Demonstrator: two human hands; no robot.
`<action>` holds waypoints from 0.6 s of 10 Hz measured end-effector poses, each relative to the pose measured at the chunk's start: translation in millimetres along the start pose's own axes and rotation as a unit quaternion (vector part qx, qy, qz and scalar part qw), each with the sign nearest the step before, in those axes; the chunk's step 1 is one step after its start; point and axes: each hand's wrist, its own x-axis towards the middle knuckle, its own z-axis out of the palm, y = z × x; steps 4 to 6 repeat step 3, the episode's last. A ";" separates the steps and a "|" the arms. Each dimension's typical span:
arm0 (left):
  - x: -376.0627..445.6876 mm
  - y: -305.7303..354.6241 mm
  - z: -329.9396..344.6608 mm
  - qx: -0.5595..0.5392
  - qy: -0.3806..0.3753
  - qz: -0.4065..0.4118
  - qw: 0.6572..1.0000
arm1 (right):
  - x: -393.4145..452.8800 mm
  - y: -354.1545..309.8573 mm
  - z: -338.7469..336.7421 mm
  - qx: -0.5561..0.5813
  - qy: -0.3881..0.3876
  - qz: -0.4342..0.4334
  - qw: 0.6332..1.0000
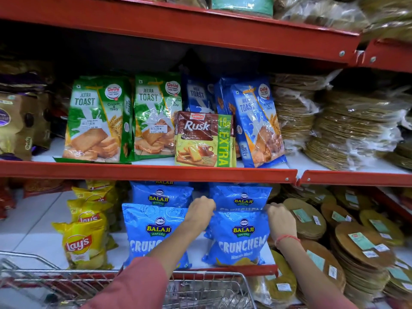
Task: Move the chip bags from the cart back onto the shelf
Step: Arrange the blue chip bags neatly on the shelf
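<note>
A blue Balaji Crunchem chip bag point(239, 239) stands upright at the front of the lower white shelf point(33, 228). My left hand point(200, 211) pinches its top left corner and my right hand point(281, 219) pinches its top right corner. Behind it stands another blue Balaji bag point(240, 197). To the left, two more blue Balaji bags point(151, 230) point(160, 195) stand one behind the other. The wire cart point(211, 291) is below my arms; its inside is mostly hidden.
Yellow Lay's bags point(82, 244) stand left of the blue bags. Stacks of round wrapped flatbreads point(361, 246) fill the right of the shelf. The red-edged shelf above point(156, 171) carries toast and rusk packs point(204, 139).
</note>
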 end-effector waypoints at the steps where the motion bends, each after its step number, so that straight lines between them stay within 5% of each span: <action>1: -1.7 -1.2 -2.6 0.005 -0.001 0.008 1.000 | 2.5 -0.3 4.0 -0.008 -0.007 0.001 1.000; 6: -8.8 -5.8 -11.3 -0.021 -0.009 0.025 0.999 | 0.9 -4.5 0.6 -0.012 0.013 0.011 1.000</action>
